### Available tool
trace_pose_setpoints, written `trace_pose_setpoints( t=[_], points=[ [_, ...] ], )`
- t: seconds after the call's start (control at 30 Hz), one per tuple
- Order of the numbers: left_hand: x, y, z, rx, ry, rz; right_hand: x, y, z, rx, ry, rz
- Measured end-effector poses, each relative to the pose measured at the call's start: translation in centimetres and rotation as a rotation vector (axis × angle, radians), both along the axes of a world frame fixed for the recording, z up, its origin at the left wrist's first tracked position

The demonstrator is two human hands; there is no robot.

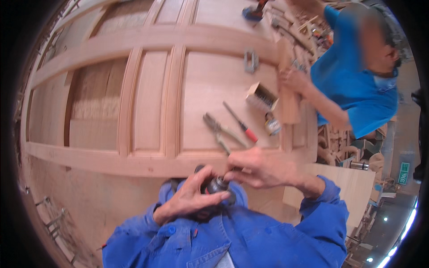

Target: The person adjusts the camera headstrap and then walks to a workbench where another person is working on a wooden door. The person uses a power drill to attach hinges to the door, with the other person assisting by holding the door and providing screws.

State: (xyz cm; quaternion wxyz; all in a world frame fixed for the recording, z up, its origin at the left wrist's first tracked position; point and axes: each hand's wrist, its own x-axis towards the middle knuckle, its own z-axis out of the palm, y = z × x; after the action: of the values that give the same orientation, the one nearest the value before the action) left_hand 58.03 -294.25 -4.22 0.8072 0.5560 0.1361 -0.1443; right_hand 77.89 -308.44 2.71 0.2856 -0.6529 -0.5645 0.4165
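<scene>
Close to my body, at the near edge of the wooden panelled door (149,166), a dark power drill (217,185) points up and away from me. The fingers of my left hand (190,196) curl round its chuck end. From the right, my right hand (263,169) pinches at the tip of the chuck; whatever is between those fingers is too small to make out. Just beyond my hands, pliers with pale handles (219,128) and a red-handled screwdriver (241,123) lie on the door panel.
An open box of small metal pieces (262,96), a small round container (271,124) and a grey metal piece (251,61) rest on the door. Another drill (254,14) lies farther back. At right, a person in blue (357,80) holds a wooden board (288,105).
</scene>
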Motion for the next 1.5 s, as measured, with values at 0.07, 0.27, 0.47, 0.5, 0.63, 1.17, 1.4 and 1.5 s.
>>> trace_pose_setpoints(
  t=[0.07, 0.27, 0.47, 0.5, 0.63, 1.17, 1.4, 1.5],
  points=[
    [0.0, -0.2, -0.6, 0.005, -0.006, -0.033, -0.3, -0.1, -0.2, -0.007, -0.058, 0.004],
    [-0.2, -0.7, -0.6, -0.006, -0.077, -0.005, -0.9, -0.5, -0.1, -0.078, -0.073, 0.020],
    [-0.1, -0.6, -0.5, 0.008, -0.050, -0.009, -1.1, -1.4, -1.3, 0.204, 0.088, -0.130],
    [-0.1, -0.7, -0.5, 0.014, -0.056, -0.008, -0.9, -1.5, -1.3, 0.201, 0.080, -0.105],
    [-0.2, -0.9, -0.1, 0.030, -0.063, -0.017, -1.1, -1.7, -1.2, 0.133, -0.047, -0.055],
    [-0.1, -1.1, 0.0, 0.022, -0.071, -0.034, -1.1, -2.3, -1.3, 0.184, 0.018, -0.072],
    [0.1, -1.4, 0.1, 0.032, -0.120, -0.018, -0.6, -2.3, -0.7, -0.080, -0.112, 0.063],
    [-0.1, -1.2, -0.1, 0.053, -0.058, -0.054, -0.8, -1.9, -0.6, 0.000, -0.005, -0.058]
  ],
)
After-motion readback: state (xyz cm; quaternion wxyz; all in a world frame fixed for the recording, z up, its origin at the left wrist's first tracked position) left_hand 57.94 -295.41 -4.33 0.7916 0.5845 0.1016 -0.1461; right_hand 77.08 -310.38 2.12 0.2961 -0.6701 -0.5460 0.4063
